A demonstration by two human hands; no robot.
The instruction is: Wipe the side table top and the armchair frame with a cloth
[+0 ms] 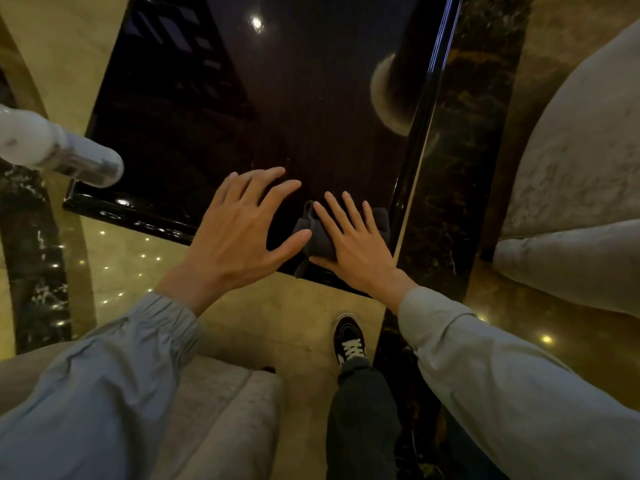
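The side table (242, 98) has a glossy black top that fills the upper middle of the view. A dark grey cloth (313, 233) lies bunched at the table's near right corner. My right hand (353, 244) presses flat on the cloth with fingers spread. My left hand (239, 230) hovers just left of the cloth, fingers apart, its thumb close to the cloth's edge; I cannot tell whether it touches. A pale upholstered armchair (571, 174) stands to the right. A second armchair's cushion (221, 410) sits below my left arm.
A white cylindrical lamp or post (59, 150) juts in at the left beside the table's near left corner. The floor is polished marble with dark bands (450, 168). My foot in a black sneaker (349, 341) stands just in front of the table.
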